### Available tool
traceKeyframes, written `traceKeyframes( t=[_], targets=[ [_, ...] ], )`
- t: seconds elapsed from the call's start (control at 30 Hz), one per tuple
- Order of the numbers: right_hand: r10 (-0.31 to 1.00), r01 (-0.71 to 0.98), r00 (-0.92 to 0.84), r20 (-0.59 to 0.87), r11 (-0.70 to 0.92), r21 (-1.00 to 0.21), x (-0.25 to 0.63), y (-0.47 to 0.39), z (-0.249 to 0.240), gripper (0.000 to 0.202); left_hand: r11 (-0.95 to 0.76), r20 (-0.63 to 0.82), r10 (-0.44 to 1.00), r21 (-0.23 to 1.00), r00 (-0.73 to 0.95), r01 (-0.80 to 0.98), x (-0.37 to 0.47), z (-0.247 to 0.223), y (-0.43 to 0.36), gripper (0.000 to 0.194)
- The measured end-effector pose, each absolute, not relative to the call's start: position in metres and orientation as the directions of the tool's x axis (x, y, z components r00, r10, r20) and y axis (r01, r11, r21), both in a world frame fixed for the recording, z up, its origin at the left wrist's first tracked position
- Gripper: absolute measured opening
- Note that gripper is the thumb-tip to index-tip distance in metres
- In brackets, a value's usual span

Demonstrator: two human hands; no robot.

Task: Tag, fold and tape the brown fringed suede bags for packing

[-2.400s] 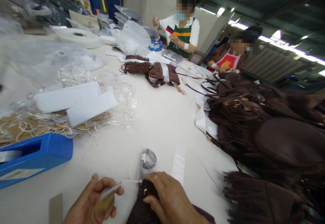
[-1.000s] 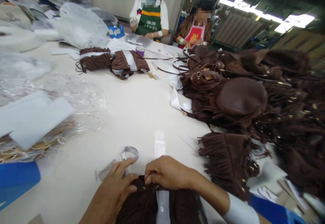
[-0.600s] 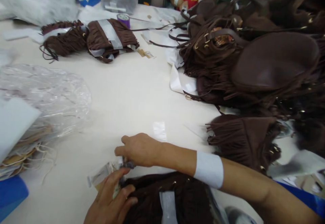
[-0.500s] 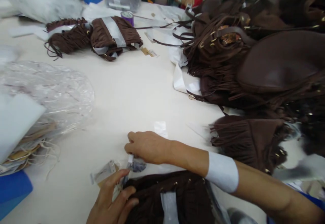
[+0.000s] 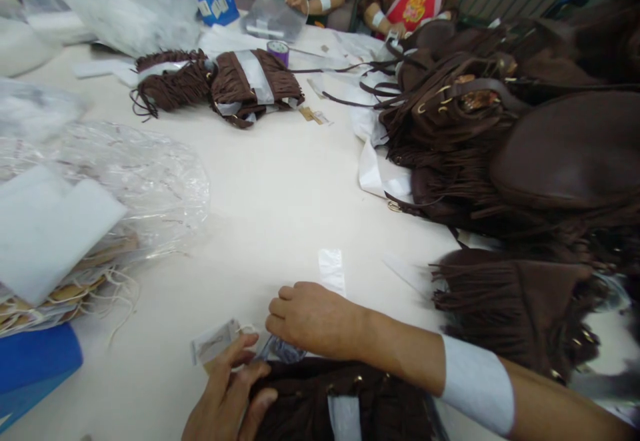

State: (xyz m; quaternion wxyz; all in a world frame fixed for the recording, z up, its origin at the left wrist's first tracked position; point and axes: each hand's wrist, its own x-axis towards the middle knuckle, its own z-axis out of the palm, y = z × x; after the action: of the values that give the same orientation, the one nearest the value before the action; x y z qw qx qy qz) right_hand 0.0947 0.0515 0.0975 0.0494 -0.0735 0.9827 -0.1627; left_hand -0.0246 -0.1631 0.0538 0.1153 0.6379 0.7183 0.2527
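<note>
A dark brown gathered bag (image 5: 300,397) lies at the bottom edge, a strip of pale wrapping (image 5: 345,414) across its front and metal eyelets along its top. At its upper left corner is my left hand (image 5: 225,394), fingers bent and apart, thumb against the bag. My right hand (image 5: 315,321) is closed just beyond the bag's top edge; what its fingers pinch is hidden. Below it a bluish-grey wrapped bundle (image 5: 287,350) shows beside the bag. A hang tag in a clear sleeve (image 5: 217,339) lies on the table by my left fingers.
Brown fringed bags (image 5: 515,294) are heaped at the right. Two wrapped bags (image 5: 257,84) lie farther back, near a purple tape roll (image 5: 278,53). Clear plastic (image 5: 165,174), foam sheets (image 5: 55,227) and a blue box (image 5: 37,367) are at left. Two people in aprons work across the white table (image 5: 270,181).
The view has tilted and shifted, so most things appear lower and farther right. My right hand has turned its knuckles up over the wrapped bundle. My left hand stays at the bag's corner.
</note>
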Motion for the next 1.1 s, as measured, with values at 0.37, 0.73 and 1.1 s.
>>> traceKeyframes(
  t=[0.37,0.73,1.1],
  targets=[
    [-0.158,-0.114,-0.982,-0.1,0.931,-0.347,0.091,0.05,0.105,0.009,0.417,-0.325,0.905,0.553,-0.274,0.721,-0.031,0.072,-0.131,0.019],
    [-0.1,-0.025,-0.98,-0.172,0.919,-0.393,0.106,0.061,0.107,0.007,0.377,-0.342,0.916,0.557,-0.21,0.74,-0.035,0.068,-0.127,0.018],
    [0.14,0.232,-0.963,-0.231,0.865,-0.445,0.127,0.041,0.108,0.013,0.084,0.005,0.995,0.556,-0.104,0.827,-0.038,0.065,-0.142,0.024]
  ],
)
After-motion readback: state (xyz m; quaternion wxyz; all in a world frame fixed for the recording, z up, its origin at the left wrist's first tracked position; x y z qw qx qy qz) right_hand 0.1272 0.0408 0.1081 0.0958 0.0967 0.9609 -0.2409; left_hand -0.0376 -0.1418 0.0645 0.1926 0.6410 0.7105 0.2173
